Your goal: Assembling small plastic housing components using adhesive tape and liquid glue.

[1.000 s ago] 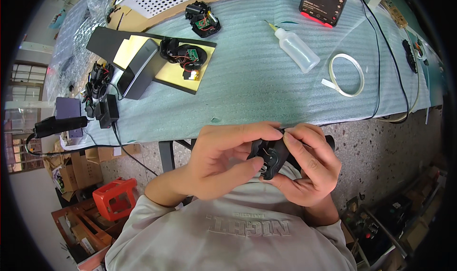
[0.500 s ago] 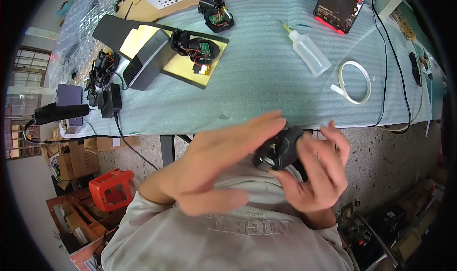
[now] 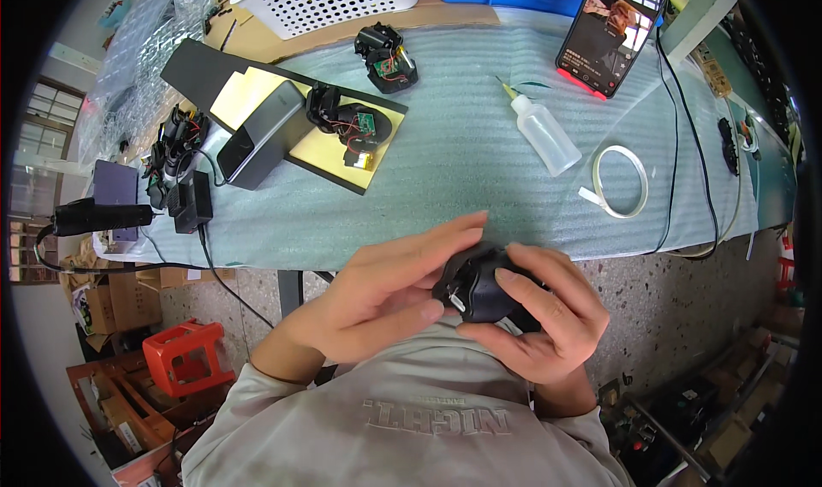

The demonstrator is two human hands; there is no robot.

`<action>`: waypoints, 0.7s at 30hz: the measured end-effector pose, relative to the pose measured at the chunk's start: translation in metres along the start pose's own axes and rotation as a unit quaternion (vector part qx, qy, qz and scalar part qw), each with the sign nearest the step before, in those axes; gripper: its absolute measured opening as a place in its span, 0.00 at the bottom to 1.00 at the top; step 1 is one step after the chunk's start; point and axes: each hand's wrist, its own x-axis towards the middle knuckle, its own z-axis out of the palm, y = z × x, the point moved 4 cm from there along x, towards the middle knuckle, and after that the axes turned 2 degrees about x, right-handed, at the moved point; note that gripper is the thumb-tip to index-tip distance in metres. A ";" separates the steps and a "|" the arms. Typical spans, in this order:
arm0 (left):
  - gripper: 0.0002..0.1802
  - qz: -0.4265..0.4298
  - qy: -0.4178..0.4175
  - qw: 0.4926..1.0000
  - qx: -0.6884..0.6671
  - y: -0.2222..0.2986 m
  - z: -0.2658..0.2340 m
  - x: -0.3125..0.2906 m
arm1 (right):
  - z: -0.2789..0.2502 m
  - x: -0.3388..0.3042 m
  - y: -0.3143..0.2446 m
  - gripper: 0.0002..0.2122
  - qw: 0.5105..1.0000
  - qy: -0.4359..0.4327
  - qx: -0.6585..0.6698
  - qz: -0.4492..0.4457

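Note:
A rounded black plastic housing (image 3: 485, 292) with a small silvery strip at its open left end is held in front of my chest, just off the table's near edge. My right hand (image 3: 552, 316) grips it from the right, thumb below and fingers over the top. From the left, my left hand (image 3: 390, 282) closes on its open end, the thumb tip against the lower corner and the long fingers stretched along the far side. What lies inside the housing is mostly hidden.
On the foam-covered table (image 3: 445, 170) lie opened black housings with green circuit boards (image 3: 366, 126), a grey box (image 3: 267, 140), a needle-tipped bottle (image 3: 546, 134), a white tape coil (image 3: 618, 181) and a propped phone (image 3: 610, 33). A black electric screwdriver (image 3: 103, 217) is at left; cables hang off the edge.
My left hand has come in from beside the housing and now touches it. The right hand and housing have shifted slightly left. My view has tilted up, showing more of the table's far side.

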 end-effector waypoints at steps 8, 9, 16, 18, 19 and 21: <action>0.38 0.051 -0.011 0.999 0.004 -0.010 -0.010 -0.001 | 0.003 -0.004 0.000 0.28 0.996 -0.064 0.048 0.027; 0.38 0.053 -0.011 0.999 -0.002 -0.009 -0.011 -0.001 | 0.002 -0.003 -0.002 0.28 0.995 -0.076 0.051 0.033; 0.37 0.138 -0.008 0.985 0.104 -0.004 -0.011 0.002 | 0.000 -0.004 -0.001 0.25 0.991 -0.107 0.069 0.046; 0.37 0.120 0.008 0.988 0.096 -0.003 -0.011 0.001 | 0.001 -0.007 -0.005 0.26 0.996 -0.081 0.036 0.027; 0.37 0.111 0.017 0.989 0.092 -0.003 -0.010 0.000 | -0.001 -0.009 -0.006 0.26 0.996 -0.074 0.026 0.031; 0.37 0.117 0.027 0.988 0.102 -0.003 -0.009 -0.003 | -0.006 -0.012 -0.009 0.27 0.997 -0.059 0.006 0.038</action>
